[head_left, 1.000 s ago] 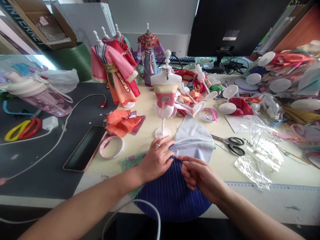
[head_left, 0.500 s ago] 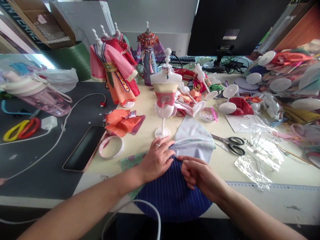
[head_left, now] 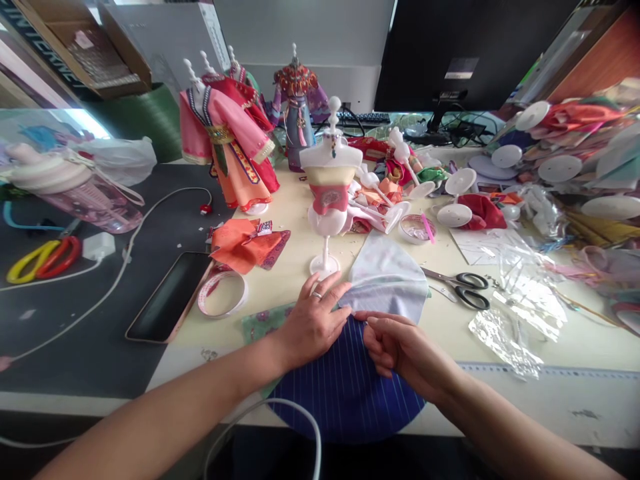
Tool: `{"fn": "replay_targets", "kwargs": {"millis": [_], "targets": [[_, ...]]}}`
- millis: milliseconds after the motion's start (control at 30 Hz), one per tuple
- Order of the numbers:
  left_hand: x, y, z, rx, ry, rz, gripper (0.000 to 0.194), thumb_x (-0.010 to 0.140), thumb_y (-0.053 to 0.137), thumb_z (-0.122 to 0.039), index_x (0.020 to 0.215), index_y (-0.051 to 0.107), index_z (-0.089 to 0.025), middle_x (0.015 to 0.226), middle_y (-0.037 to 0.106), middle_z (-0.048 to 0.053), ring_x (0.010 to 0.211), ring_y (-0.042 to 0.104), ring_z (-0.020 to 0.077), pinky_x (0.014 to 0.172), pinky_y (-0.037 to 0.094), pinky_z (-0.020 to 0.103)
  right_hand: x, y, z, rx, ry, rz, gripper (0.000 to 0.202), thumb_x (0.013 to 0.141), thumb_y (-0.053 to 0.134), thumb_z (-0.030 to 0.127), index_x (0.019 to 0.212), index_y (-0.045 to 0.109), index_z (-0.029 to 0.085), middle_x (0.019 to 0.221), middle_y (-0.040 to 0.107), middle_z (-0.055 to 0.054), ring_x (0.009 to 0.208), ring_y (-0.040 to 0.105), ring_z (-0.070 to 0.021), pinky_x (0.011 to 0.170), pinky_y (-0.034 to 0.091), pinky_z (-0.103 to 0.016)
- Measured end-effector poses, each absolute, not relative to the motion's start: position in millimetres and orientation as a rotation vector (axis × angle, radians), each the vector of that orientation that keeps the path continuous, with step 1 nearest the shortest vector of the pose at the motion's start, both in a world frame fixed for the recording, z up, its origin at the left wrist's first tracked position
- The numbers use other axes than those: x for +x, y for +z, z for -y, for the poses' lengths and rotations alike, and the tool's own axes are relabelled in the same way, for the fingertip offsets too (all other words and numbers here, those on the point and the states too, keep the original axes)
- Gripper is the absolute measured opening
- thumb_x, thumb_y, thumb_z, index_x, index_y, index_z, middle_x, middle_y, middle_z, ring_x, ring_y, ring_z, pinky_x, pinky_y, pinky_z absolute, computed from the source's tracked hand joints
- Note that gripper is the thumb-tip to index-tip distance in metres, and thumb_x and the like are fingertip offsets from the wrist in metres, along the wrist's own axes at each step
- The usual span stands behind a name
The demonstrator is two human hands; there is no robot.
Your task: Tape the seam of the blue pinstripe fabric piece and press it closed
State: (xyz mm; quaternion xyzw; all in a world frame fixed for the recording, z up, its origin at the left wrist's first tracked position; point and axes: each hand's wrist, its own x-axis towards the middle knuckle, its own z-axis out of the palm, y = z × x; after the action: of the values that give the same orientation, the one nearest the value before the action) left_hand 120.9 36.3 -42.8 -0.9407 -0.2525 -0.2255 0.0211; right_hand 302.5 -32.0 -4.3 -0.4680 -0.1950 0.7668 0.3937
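My left hand [head_left: 317, 319] lies on cloth with its fingers stretched out and a ring on one of them. Under both hands is dark blue striped fabric [head_left: 345, 400]. A pale grey-blue fabric piece [head_left: 387, 277] meets it near my fingertips, and green floral fabric [head_left: 263, 321] shows at the left. My right hand [head_left: 395, 343] reaches the seam with its index finger extended, the thumb pressed toward it and the other fingers curled. Whatever it pinches is too small to make out. Just beyond the hands stands a white doll torso [head_left: 330, 160] in a cream and red bodice.
Black-handled scissors [head_left: 460, 283] and a clear plastic wrapper [head_left: 507, 340] lie at the right. To the left are a tape roll [head_left: 223, 295], orange fabric [head_left: 243, 243] and a phone [head_left: 169, 297]. Dressed doll stands [head_left: 227, 143] rise behind. A ruler [head_left: 550, 373] runs along the front right.
Almost nothing differs. My left fingers have shifted slightly to the right, toward my right index fingertip. The fabrics lie as before.
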Motion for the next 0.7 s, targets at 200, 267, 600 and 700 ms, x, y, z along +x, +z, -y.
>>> {"fn": "replay_targets", "kwargs": {"millis": [200, 267, 600, 700], "targets": [[120, -41, -32, -2.853, -0.657, 0.69, 0.021, 0.089, 0.051, -0.021, 0.103, 0.066, -0.015, 0.133, 0.056, 0.015, 0.133, 0.038, 0.0351, 0.107, 0.03, 0.058, 307, 1, 33, -1.152, 1.978, 0.427, 0.028, 0.084, 0.057, 0.027, 0.108, 0.054, 0.013, 0.058, 0.049, 0.004, 0.043, 0.036, -0.0066, 0.039, 0.029, -0.02], [120, -40, -31, -2.837, -0.631, 0.674, 0.02, 0.09, 0.051, -0.022, 0.103, 0.065, -0.015, 0.134, 0.055, 0.015, 0.134, 0.038, 0.0353, 0.106, 0.03, 0.059, 308, 3, 34, -1.155, 1.991, 0.401, 0.029, 0.084, 0.057, 0.028, 0.109, 0.054, 0.014, 0.058, 0.048, 0.004, 0.043, 0.035, -0.0064, 0.039, 0.028, -0.019], [120, -39, -30, -2.819, -0.6, 0.667, 0.02, 0.091, 0.05, -0.021, 0.101, 0.065, -0.015, 0.135, 0.055, 0.014, 0.134, 0.038, 0.0347, 0.106, 0.032, 0.059, 320, 6, 47, -1.292, 1.814, 0.691, 0.037, 0.084, 0.058, 0.036, 0.117, 0.057, 0.017, 0.059, 0.05, 0.003, 0.047, 0.04, -0.0096, 0.044, 0.032, -0.025], [120, -40, -31, -2.829, -0.623, 0.67, 0.019, 0.09, 0.05, -0.021, 0.099, 0.065, -0.014, 0.133, 0.056, 0.015, 0.133, 0.039, 0.0353, 0.106, 0.033, 0.059, 323, 0, 44, -1.477, 1.461, 1.154, 0.031, 0.086, 0.055, 0.038, 0.111, 0.062, 0.02, 0.062, 0.052, 0.001, 0.056, 0.047, -0.0136, 0.055, 0.039, -0.029]]}}
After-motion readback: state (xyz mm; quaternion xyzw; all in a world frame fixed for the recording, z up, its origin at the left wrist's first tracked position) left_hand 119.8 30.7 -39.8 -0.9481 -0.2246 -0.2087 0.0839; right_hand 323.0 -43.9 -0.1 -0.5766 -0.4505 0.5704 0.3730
